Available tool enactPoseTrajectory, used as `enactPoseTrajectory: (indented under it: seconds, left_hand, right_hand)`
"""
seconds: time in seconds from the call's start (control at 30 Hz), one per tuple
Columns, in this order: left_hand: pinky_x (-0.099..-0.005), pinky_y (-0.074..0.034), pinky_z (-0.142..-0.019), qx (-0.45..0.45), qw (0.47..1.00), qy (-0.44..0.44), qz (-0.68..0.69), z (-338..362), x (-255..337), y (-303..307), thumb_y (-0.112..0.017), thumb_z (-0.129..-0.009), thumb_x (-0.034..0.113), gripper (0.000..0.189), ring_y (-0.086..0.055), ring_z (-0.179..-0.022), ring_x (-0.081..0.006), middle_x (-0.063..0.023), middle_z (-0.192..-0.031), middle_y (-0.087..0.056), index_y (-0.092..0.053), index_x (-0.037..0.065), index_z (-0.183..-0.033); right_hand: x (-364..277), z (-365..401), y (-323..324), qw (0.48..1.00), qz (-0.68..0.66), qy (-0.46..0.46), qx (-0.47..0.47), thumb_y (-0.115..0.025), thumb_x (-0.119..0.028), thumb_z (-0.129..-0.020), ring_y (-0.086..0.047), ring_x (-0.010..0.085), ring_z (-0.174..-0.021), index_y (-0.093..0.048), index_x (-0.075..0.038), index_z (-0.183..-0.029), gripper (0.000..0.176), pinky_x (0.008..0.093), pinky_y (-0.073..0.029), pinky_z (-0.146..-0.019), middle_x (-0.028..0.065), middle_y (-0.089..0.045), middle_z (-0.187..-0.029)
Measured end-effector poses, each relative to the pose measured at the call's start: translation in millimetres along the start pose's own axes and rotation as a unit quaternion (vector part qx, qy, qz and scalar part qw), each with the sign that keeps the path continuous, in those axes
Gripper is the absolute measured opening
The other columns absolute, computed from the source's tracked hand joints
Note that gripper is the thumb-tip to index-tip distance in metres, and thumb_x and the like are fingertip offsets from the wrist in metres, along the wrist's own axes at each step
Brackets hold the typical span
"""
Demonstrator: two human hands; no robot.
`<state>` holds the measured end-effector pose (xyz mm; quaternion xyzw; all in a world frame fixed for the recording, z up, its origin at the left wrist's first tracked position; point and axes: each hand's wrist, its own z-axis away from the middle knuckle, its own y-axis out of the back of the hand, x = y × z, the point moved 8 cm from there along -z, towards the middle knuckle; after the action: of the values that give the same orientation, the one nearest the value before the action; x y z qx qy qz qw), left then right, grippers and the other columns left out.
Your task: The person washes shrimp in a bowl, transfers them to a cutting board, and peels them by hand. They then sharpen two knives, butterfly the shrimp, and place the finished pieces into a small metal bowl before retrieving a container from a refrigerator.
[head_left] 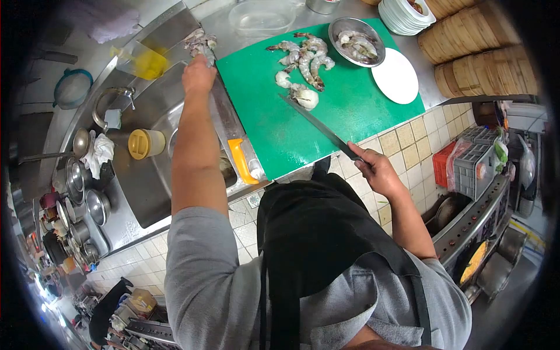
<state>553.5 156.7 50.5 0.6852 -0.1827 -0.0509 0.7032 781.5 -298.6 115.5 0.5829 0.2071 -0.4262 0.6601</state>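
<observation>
Both arms outstretched: left hand, grip tight on shrimp; right hand, grip tight around knife.

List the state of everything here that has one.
left hand, shut on held shrimp, off the board
right hand, shut on knife handle
knife, blade low over green cutting board
shrimp pile, loose on the board
metal bowl, holds shrimp
jar, yellow lid on

Bright, even light; fisheye-warped dark edges
</observation>
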Motion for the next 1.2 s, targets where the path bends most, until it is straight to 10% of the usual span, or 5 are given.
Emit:
enactPoseTrajectory:
  seconds: [0.2,0.33,0.53,0.87,1.2]
  left_hand:
    - [-0.0379,-0.051,-0.084,0.045,0.981,-0.076,0.174,46.5,30.5,63.1,-0.067,-0.081,0.026,0.031,-0.066,-0.096,-0.0298,-0.0122,-0.104,-0.07,-0.065,0.009,-0.106]
    - [-0.0327,-0.05,-0.081,-0.301,0.886,-0.062,0.346,102.8,72.3,14.9,-0.074,-0.077,0.026,0.038,-0.066,-0.089,-0.0177,-0.0051,-0.095,-0.07,-0.066,0.005,-0.109]
    - [-0.038,-0.052,-0.077,0.039,0.966,-0.116,0.228,165.1,88.7,8.0,-0.083,-0.074,0.029,0.047,-0.066,-0.082,-0.0272,-0.007,-0.098,-0.07,-0.065,0.006,-0.112]
    - [-0.0384,-0.052,-0.08,-0.159,0.97,0.021,0.183,234.7,98.7,7.0,-0.073,-0.082,0.04,0.044,-0.066,-0.092,-0.0275,-0.0058,-0.094,-0.07,-0.065,0.01,-0.114]
    - [-0.0604,-0.006,-0.116,-0.029,0.987,-0.156,0.008,262.3,120.2,-10.2,-0.05,-0.093,0.057,0.082,0.0,-0.147,-0.0457,-0.0091,-0.163,-0.013,-0.024,0.01,-0.154]
  right_hand:
    - [15.9,3.8,2.5,0.997,-0.057,-0.051,0.011,-0.06,0.002,-0.091,-0.052,0.0199,-0.07,-0.053,-0.017,-0.141,0.054,0.0329,-0.047,-0.069,0.011,-0.057,-0.079]
    - [29.3,3.0,-5.9,0.975,-0.17,-0.142,-0.034,-0.056,-0.003,-0.096,-0.047,0.0108,-0.063,-0.051,-0.021,-0.143,0.051,0.0275,-0.046,-0.06,0.0021,-0.051,-0.075]
    - [41.3,-5.9,-22.0,0.953,-0.244,-0.168,-0.066,-0.053,-0.008,-0.099,-0.047,0.0074,-0.056,-0.049,-0.024,-0.145,0.049,0.0238,-0.045,-0.052,0.0,-0.051,-0.075]
    - [51.9,-9.9,-39.0,0.934,-0.313,-0.14,-0.104,-0.052,-0.009,-0.099,-0.049,0.0084,-0.053,-0.047,-0.021,-0.146,0.049,0.0238,-0.045,-0.049,0.0011,-0.051,-0.075]
    - [56.9,-5.6,-63.6,0.904,-0.382,-0.127,-0.147,-0.052,-0.008,-0.1,-0.047,0.0085,-0.051,-0.046,-0.023,-0.146,0.049,0.0243,-0.045,-0.047,0.0005,-0.049,-0.073]
